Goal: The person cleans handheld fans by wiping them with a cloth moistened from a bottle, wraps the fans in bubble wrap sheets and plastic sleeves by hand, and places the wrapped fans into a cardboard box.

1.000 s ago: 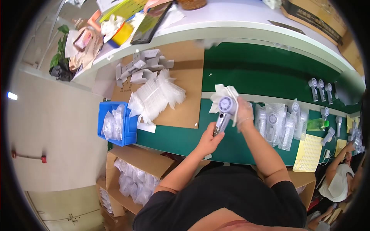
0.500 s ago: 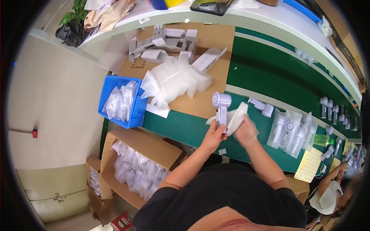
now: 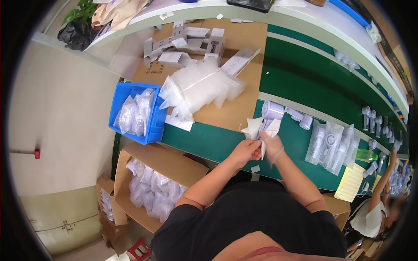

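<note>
A pale lavender handheld fan (image 3: 273, 110) is held up over the green work surface, its round head tilted to the upper right. My left hand (image 3: 246, 153) is closed around the lower end of its handle. My right hand (image 3: 272, 147), slightly blurred and in a thin clear glove, presses a white cloth (image 3: 273, 127) against the handle. The cloth sticks out on both sides of the handle and hides part of it. Just right of the fan head lies a second lavender fan (image 3: 300, 118).
Bubble-wrap bags (image 3: 202, 85) lie fanned out on cardboard beside opened white boxes (image 3: 174, 58). A blue bin (image 3: 149, 135) and a carton (image 3: 174, 164) hold wrapped items. Bagged fans (image 3: 332, 145), a green bottle (image 3: 366, 155) and a yellow sheet (image 3: 349, 182) are rightward. A co-worker (image 3: 370, 219) sits at far right.
My right hand has brought the cloth onto the fan's handle, around both sides. The fan has tilted and shifted right. At far right, the co-worker's arm has reached farther up.
</note>
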A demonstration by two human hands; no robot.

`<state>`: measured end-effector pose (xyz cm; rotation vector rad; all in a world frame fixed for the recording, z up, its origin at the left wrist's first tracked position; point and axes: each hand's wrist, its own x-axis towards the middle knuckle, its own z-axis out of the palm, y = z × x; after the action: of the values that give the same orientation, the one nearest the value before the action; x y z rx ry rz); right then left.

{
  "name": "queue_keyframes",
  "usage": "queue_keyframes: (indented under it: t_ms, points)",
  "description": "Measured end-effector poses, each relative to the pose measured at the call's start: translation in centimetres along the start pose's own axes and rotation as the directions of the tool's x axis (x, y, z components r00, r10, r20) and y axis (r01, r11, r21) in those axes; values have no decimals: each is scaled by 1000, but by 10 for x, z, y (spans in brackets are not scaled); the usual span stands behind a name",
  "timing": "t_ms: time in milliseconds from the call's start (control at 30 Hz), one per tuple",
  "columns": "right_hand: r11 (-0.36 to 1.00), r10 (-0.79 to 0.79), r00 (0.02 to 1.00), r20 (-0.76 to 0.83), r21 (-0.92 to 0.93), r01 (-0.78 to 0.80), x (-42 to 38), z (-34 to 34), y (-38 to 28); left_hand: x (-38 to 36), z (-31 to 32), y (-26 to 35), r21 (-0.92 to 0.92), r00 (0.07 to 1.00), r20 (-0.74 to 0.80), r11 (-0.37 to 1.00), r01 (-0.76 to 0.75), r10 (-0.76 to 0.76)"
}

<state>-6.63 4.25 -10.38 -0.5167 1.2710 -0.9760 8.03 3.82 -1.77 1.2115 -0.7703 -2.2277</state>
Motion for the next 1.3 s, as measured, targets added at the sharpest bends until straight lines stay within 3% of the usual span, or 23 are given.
queue_keyframes:
  t_ms: [33, 67, 100, 133, 167, 200, 267, 367, 433, 500, 567, 633, 700, 733, 767, 833, 967, 1033, 1067, 1100, 1167, 1233, 1300]
  points:
    - [994, -7, 1000, -17, -110, 5, 0, -2, 7, -3, -4, 18, 223, 995, 41, 972, 79, -91]
    - [998, 7, 998, -68, 62, -2, 8, -9, 21, 1, -12, 31, 498, 1000, 2, 867, -7, 7]
    - [997, 10, 997, -77, 78, -4, 11, -20, 33, 6, -19, 44, 731, 994, -15, 680, -65, 111]
    - [996, 23, 997, -73, 82, -17, 6, -28, 31, 16, -25, 55, 800, 897, -229, 598, -49, 379]
    - [995, 36, 998, -58, 93, -31, -2, -35, 27, 28, -33, 63, 855, 686, -381, 519, 6, 620]
    - [994, 46, 998, -49, 103, -41, -7, -43, 25, 43, -45, 67, 915, 497, -332, 401, -37, 802]
    - [992, 61, 997, -42, 114, -55, -17, -59, 22, 68, -65, 75, 965, 294, -257, 260, 29, 920]
    - [991, 72, 995, -68, 120, -63, -31, -85, 23, 83, -93, 71, 969, 342, -246, 217, 122, 907]
    - [990, 74, 991, -109, 132, -59, -41, -104, 27, 88, -73, 66, 977, 386, -208, 173, 123, 899]
    - [987, 77, 984, -163, 149, -52, -49, -123, 33, 64, -22, 67, 938, 417, -347, 306, 164, 840]
    - [987, 81, 972, -220, 151, -49, -56, -142, 40, 66, 6, 34, 927, 577, -170, 329, -182, 799]
    - [990, 85, 960, -267, 132, -51, -61, -161, 44, 73, 33, -1, 884, 751, 63, 313, -348, 657]
    - [993, 94, 954, -286, 92, -70, -67, -180, 47, 89, 46, -30, 864, 834, 137, 347, -364, 534]
    - [995, 98, 956, -275, 56, -86, -70, -188, 47, 92, 54, -34, 862, 936, 48, 459, -216, 350]
    - [994, 105, 960, -261, 19, -104, -71, -193, 47, 97, 55, -39, 864, 940, 47, 459, -209, 339]
    - [987, 115, 975, -189, -92, -135, -72, -198, 44, 107, 54, -43, 920, 928, 133, 304, -246, 347]
    - [927, 122, 993, -10, -357, -117, -58, -182, 35, 107, 57, -37, 902, 961, 153, 366, -230, 228]
    - [896, 122, 992, 25, -433, -99, -45, -173, 35, 103, 58, -31, 857, 958, 172, 446, -260, 227]
    - [890, 123, 992, 24, -444, -100, -38, -171, 39, 106, 57, -28, 841, 986, 87, 520, -148, 141]
    - [891, 131, 991, 15, -441, -111, -30, -172, 44, 107, 54, -26, 844, 986, 84, 516, -147, 143]
    - [886, 120, 993, -21, -450, -116, -20, -172, 50, 108, 50, -19, 565, 983, -162, 808, 168, -92]
    - [850, 91, 996, -18, -520, -87, -18, -173, 49, 104, 51, -18, 602, 988, -144, 788, 131, -54]
    - [627, 73, 994, 83, -779, 19, -26, -159, 13, 100, 57, -10, 905, 992, -42, 426, -14, 122]
